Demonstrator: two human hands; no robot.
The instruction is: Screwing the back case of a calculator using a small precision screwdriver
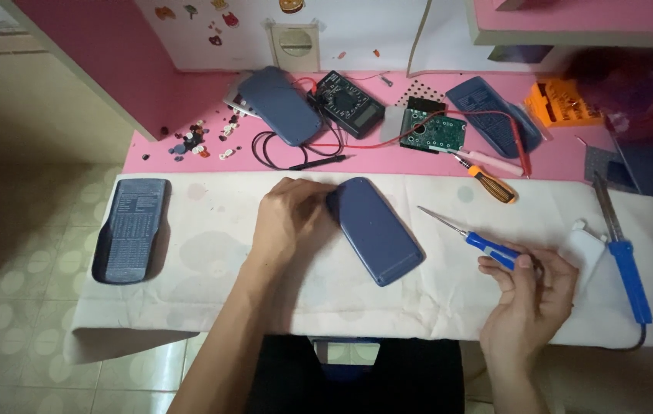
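A dark blue calculator body lies back side up on the white cloth, slanted toward the lower right. My left hand rests on its upper left end, fingers curled over the edge. In my right hand, lower right of the calculator, is a blue-handled screwdriver; its thin metal tip points up-left and hangs above the cloth, apart from the calculator.
A blue slide cover lies at the cloth's left end. On the pink desk behind are another blue case, a black multimeter with leads, a green circuit board, an orange screwdriver and small buttons. A blue soldering iron lies at right.
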